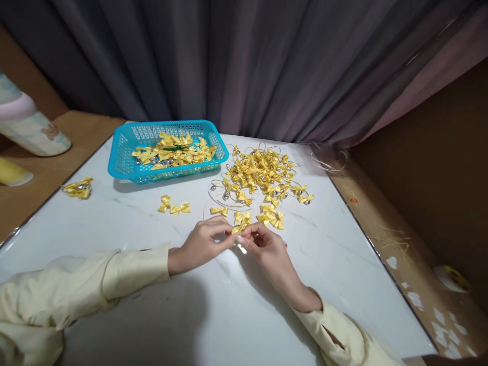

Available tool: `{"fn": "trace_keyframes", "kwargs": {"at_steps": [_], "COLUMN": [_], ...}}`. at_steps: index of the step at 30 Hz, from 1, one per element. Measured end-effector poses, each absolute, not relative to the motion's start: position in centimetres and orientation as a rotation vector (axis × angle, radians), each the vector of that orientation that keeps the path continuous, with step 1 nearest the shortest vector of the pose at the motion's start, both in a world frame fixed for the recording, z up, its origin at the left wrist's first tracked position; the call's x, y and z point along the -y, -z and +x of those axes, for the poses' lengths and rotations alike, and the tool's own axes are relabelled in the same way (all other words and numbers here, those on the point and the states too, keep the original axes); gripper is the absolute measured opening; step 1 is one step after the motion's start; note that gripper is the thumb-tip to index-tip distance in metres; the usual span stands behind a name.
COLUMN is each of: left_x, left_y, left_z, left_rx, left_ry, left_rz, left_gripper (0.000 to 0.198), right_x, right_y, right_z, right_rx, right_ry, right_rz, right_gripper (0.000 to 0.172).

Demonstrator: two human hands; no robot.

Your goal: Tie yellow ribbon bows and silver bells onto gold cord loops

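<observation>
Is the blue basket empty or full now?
Partly full: yellow bows lie in the blue basket, with its perforated back wall showing behind them.

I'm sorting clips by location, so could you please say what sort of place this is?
Probably a small craft workspace: a white table, a blue basket of yellow bows, and a bow pile beside it.

No readable text, labels, brands, numbers or signs

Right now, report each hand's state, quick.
Left hand: closed, pinching a small yellow bow.
Right hand: closed, pinching at the same bow.
</observation>
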State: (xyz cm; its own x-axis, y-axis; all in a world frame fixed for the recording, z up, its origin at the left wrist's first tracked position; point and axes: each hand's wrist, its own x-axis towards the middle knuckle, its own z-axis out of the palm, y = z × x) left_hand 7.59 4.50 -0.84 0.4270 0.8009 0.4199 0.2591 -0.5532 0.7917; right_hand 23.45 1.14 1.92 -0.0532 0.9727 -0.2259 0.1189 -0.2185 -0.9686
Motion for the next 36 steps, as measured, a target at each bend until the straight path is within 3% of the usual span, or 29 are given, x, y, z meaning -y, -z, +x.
{"fn": "trace_keyframes", "kwargs": {"at_steps": [18,25,30,36], "left_x": [-4.4,-4.4,-4.4,-4.3], "left_y": [0.7,0.8,0.7,0.3], "left_z": [7.6,7.5,7.5,7.5], "left_rx": [-0.822,-0.889,-0.884,-0.807], "left_ry": [-1.109,-1.095,-1.046,-0.949], "left_rz": [2.177,2.169,2.167,2.208], "left_gripper": [0.022,0.022,0.02,0.022], "right_x": [-1.6,-2.0,-1.7,-1.3], "right_y": [-3.2,-4.5,-5.0,-4.6], "right_z": [24.6,25.9,26.2,25.6], "right_rx": [0.989,1.287,1.552,1.641], "right_ry": [-1.775,-1.826,-1.693,-1.558], "right_rz": [-1.179,-1.352,-1.374,-1.351], "right_gripper": [0.026,0.032,0.039,0.036]}}
